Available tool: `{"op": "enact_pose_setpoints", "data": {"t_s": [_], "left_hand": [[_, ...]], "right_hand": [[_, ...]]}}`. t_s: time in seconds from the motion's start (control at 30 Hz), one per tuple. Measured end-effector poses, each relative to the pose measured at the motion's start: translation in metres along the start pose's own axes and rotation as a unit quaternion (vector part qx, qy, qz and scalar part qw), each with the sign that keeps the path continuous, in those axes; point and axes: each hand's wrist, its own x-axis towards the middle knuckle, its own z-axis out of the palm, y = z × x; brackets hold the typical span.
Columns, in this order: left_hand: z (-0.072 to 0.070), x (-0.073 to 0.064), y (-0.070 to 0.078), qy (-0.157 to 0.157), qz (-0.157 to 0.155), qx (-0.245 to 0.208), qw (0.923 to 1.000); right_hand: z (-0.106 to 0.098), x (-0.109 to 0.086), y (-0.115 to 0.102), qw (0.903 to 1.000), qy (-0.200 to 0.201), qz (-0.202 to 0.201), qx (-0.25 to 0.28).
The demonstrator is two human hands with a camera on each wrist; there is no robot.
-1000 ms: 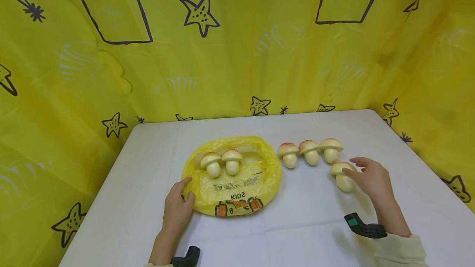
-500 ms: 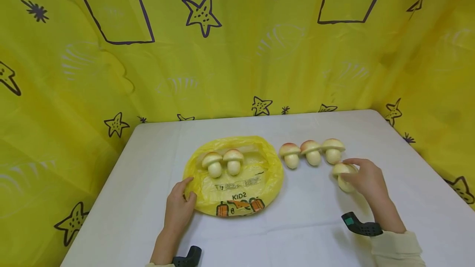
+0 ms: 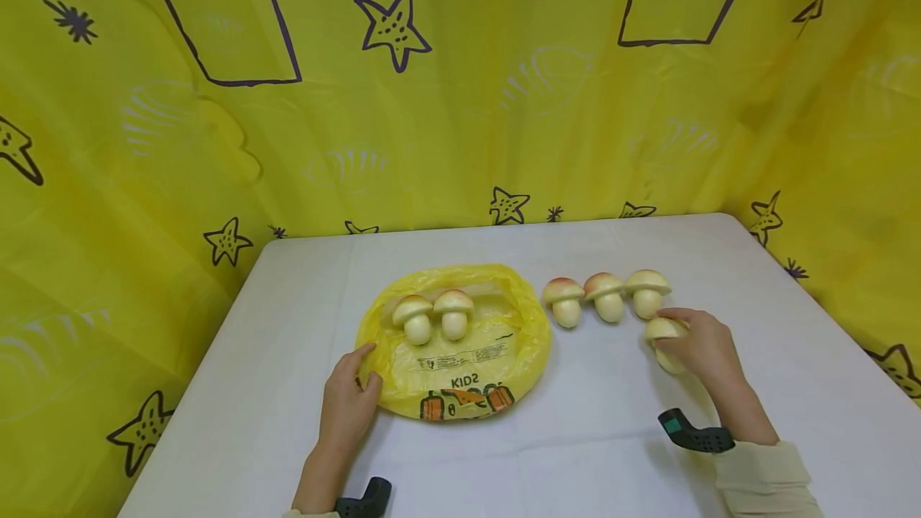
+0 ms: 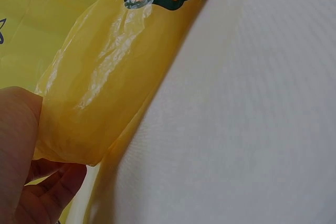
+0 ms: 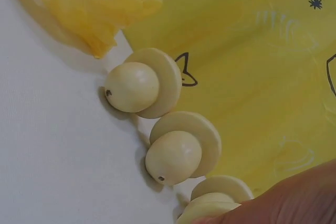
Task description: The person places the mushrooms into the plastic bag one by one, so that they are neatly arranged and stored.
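A mushroom (image 3: 662, 331), right of and below centre in the head view, is held between the right hand (image 3: 708, 346)'s thumb and fingers. Three mushrooms (image 3: 604, 286) line up above it; two others (image 3: 454, 314) lie on the central yellow bag (image 3: 534, 334), its left edge pinched by the left hand (image 3: 348, 398), on the white counter (image 3: 576, 454).

Nearest mushroom (image 3: 663, 331) partly hidden behind right hand (image 3: 708, 348), small print (image 3: 463, 357) on yellow bag (image 3: 531, 338) unreadable

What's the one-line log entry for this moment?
left hand: pinches yellow bag | right hand: holds mushroom | bag: two mushrooms inside | table: three mushrooms in row
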Motion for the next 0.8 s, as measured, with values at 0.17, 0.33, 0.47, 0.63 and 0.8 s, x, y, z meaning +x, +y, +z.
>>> {"op": "enact_pose_setpoints", "data": {"t_s": [0.17, 0.33, 0.47, 0.63, 0.8], "left_hand": [[0.0, 0.0, 0.0, -0.001, -0.001, 0.0, 1.0], [0.0, 0.0, 0.0, -0.002, -0.001, 0.0, 1.0], [0.0, 0.0, 0.001, -0.004, -0.001, 0.004, 1.0], [0.0, 0.0, 0.0, -0.003, 0.0, 0.001, 1.0], [0.0, 0.0, 0.0, -0.002, 0.003, -0.001, 1.0]], "right_hand": [[0.001, 0.0, 0.001, 1.0, 0.005, -0.002, -0.002], [-0.001, -0.002, 0.0, 1.0, 0.008, 0.002, 0.004], [-0.004, -0.005, -0.003, 0.9996, 0.019, 0.001, 0.021], [-0.006, -0.006, -0.006, 0.9988, 0.021, 0.008, 0.043], [-0.007, -0.008, -0.011, 0.998, 0.024, 0.009, 0.058]]}}
